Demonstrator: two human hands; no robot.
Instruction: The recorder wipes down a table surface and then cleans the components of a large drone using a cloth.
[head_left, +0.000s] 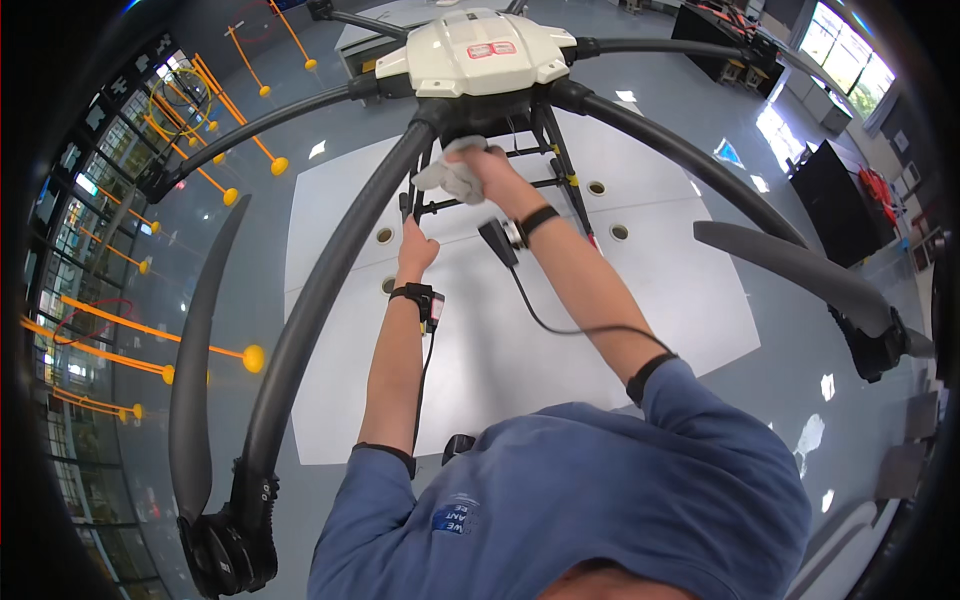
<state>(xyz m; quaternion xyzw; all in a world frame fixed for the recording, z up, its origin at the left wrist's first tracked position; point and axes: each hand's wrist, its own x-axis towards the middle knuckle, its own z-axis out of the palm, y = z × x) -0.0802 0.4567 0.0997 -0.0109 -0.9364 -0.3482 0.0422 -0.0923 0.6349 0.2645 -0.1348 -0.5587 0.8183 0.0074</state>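
A large multirotor drone with a white body shell (484, 52) and black arms stands before me on a white table (480, 300). Under its body, my right hand (495, 174) grips a crumpled white cloth (454, 176). The cloth is close to the dark underside of the drone and the top of its landing gear. Lower and to the left, my left hand (418, 249) closes around the lower part of a black landing-gear leg (415, 196). Crossbars (536, 184) link this leg with the one on the right.
Thick drone arms (341, 300) (675, 157) slope down on both sides of me, with propeller blades (196, 360) (787, 262) at their ends. A cable (540, 319) hangs by my right forearm. Orange poles with yellow bases (253, 358) stand left; a black cabinet (836, 199) stands right.
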